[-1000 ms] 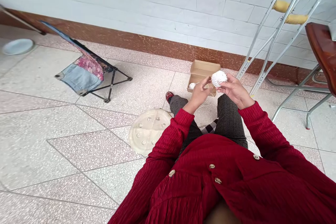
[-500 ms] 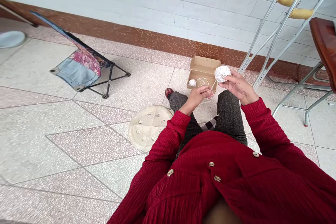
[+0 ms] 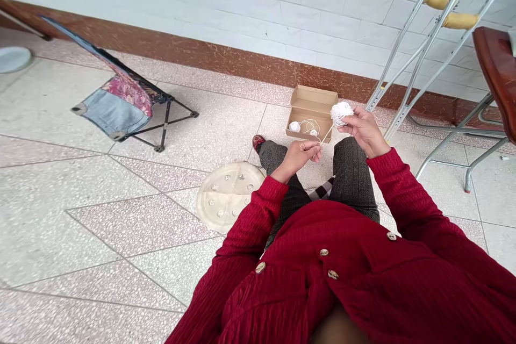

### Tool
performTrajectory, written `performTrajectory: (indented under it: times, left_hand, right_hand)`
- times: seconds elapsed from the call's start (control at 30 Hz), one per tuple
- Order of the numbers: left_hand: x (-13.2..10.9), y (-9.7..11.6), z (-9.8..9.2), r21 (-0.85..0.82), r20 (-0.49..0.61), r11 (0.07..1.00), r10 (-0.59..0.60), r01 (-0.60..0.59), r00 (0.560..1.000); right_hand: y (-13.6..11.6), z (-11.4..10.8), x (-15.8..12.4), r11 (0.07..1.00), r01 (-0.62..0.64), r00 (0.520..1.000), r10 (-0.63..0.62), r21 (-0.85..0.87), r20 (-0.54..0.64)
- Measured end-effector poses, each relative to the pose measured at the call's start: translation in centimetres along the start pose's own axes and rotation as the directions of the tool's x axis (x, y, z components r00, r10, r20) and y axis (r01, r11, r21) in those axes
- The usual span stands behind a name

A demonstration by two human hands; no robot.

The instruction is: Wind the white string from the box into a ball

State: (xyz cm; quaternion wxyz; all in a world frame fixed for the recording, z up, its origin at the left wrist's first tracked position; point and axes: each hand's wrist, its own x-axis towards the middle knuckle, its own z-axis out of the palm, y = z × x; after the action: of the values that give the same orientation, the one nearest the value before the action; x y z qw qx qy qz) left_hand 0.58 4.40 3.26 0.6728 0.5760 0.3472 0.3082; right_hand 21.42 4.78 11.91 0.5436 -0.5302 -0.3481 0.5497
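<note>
A white ball of yarn point(image 3: 341, 113) is held by the fingers of my right hand point(image 3: 363, 130), out in front of my right knee. From that ball a strand of yarn point(image 3: 327, 133) runs down to my left hand point(image 3: 301, 156), whose thumb and fingers pinch it. Beyond both hands, an open cardboard box point(image 3: 314, 98) stands on the floor near the wall. Inside it lie a small white yarn ball point(image 3: 294, 127), a smaller white bundle point(image 3: 313, 133) and loose loops of yarn.
Two metal crutches point(image 3: 419, 48) lean on the wall at right, beside a brown chair point(image 3: 497, 64). A low folding chair point(image 3: 116, 107) stands on the left. Near my left leg a round cream stool top point(image 3: 226, 196) shows several holes.
My left hand has moved down and slightly left, away from the ball, so the strand between my hands is longer. My right hand has turned the ball a little.
</note>
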Motion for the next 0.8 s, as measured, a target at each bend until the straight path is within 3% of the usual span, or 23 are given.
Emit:
performTrajectory:
  times: [0.3,0.4,0.63,0.73,0.8]
  left_hand:
    - [-1.1,0.2,-0.5,0.015,-0.033,1.0,-0.026,0.027,0.999]
    - [-1.3,0.3,-0.3,0.012,-0.047,1.0,-0.024,0.025,0.999]
    - [-1.5,-1.3,-1.7,0.036,0.012,0.993,-0.109,0.108,0.994]
    - [-1.1,-2.0,-3.2,0.234,-0.115,0.965,-0.09,0.115,0.989]
    - [-0.5,-2.1,-3.8,0.443,-0.262,0.892,0.034,0.089,0.965]
  right_hand:
    - [-0.1,0.2,-0.1,0.998,0.066,0.998,-0.066,-0.014,0.0]
    - [-0.7,-0.2,0.2,0.99,0.135,0.989,-0.137,-0.029,-0.061]
    - [-2.1,-1.5,0.2,0.98,0.195,0.975,-0.199,-0.049,-0.094]
    - [-2.5,-1.6,-0.2,0.976,0.214,0.972,-0.216,-0.032,-0.096]
    - [-2.4,-1.3,-0.5,0.975,0.219,0.972,-0.222,-0.042,-0.079]
